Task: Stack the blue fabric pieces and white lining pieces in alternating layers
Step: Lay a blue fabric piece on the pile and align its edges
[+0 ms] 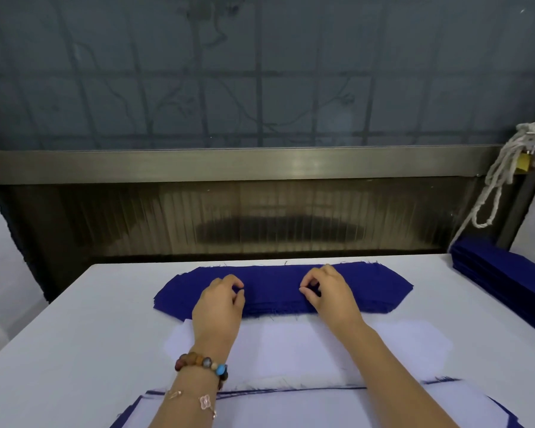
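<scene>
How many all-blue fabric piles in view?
2: the mid-table pile under the left hand and right hand, and the right-edge pile. Blue edges also show in the mixed stack nearest the camera; others may be hidden.

Place: we take this for a garment workshop.
Tabletop: we see a broad white tabletop [74,319] with blue fabric pieces [272,285] cut to one shape and stacked, and white lining pieces [291,347] just beside them.
Stock: we find a second blue stack [501,273] at the right edge.
Fittings: we note a rope [501,180] tied to a metal frame.
</scene>
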The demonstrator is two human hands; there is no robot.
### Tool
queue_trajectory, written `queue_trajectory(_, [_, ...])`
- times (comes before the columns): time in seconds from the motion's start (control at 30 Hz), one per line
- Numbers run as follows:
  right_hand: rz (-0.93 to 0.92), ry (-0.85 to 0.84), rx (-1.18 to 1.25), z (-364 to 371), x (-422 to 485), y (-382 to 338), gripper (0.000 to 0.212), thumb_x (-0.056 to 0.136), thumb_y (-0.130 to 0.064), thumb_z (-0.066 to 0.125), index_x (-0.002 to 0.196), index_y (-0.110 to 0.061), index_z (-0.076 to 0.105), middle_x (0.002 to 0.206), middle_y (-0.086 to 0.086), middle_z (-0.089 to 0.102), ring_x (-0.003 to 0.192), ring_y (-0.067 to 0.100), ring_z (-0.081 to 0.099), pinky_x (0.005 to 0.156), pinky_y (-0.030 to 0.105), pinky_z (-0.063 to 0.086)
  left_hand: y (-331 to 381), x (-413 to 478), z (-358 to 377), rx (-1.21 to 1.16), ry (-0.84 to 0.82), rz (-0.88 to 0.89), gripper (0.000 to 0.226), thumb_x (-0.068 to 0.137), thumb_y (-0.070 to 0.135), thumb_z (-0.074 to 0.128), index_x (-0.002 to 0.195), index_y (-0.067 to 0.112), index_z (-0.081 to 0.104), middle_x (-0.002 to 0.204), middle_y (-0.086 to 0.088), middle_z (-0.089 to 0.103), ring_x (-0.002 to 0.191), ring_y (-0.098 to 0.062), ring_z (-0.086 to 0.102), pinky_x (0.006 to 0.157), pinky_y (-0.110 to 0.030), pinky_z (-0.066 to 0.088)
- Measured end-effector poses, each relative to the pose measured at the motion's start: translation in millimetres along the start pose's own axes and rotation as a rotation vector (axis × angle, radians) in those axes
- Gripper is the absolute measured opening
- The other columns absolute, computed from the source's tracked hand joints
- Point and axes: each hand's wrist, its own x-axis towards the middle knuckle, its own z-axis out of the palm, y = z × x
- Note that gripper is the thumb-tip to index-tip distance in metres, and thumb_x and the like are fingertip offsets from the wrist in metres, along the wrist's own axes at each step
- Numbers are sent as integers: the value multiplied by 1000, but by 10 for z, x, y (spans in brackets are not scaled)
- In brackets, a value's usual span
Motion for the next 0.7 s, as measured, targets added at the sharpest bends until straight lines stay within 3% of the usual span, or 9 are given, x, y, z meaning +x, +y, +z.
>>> queue_trajectory(0.13, [-19, 66, 87, 47, -37, 92, 7, 87, -22, 69, 92, -22, 65, 96, -9, 53, 88, 6, 49, 78, 14, 43, -77, -11, 33, -26, 32, 39, 15, 97, 23, 55, 110, 26, 62, 83, 10, 50, 71, -8, 49, 54, -16, 37])
queue_trajectory(0.33, [-36, 52, -26, 25, -40, 107, 19, 90, -31, 64, 108, -26, 64, 113, -10, 56, 107, 8, 49, 97, 25, 41, -58, -2, 28, -4, 43, 46, 14, 96, 25, 57, 109, 25, 63, 84, 9, 51, 82, -8, 47, 57, -14, 36])
queue_trajectory(0.5, [-58, -1, -86, 17, -41, 110, 34, 95, -32, 56, 128, -23, 58, 132, -7, 56, 122, 9, 48, 104, 24, 38, -94, 18, -4, 162, 137, -70, 31, 97, 37, 53, 126, 26, 54, 117, 4, 55, 110, -15, 46, 90, -27, 42])
queue_trajectory(0.63, [-29, -47, -101, 25, -43, 101, 40, 98, -32, 50, 137, -24, 51, 146, -6, 46, 134, 10, 41, 109, 24, 32, -136, 20, 19, 233, 72, -246, 56, 99, 46, 43, 145, 15, 36, 151, -14, 36, 143, -31, 26, 116, -42, 24])
queue_trajectory(0.7, [-23, -60, -105, 28, -39, 95, 41, 99, -32, 49, 139, -25, 49, 147, -7, 44, 136, 11, 39, 110, 24, 31, -148, 29, 24, 267, 1, -298, 64, 100, 49, 36, 151, 12, 25, 158, -18, 24, 148, -34, 15, 121, -47, 14])
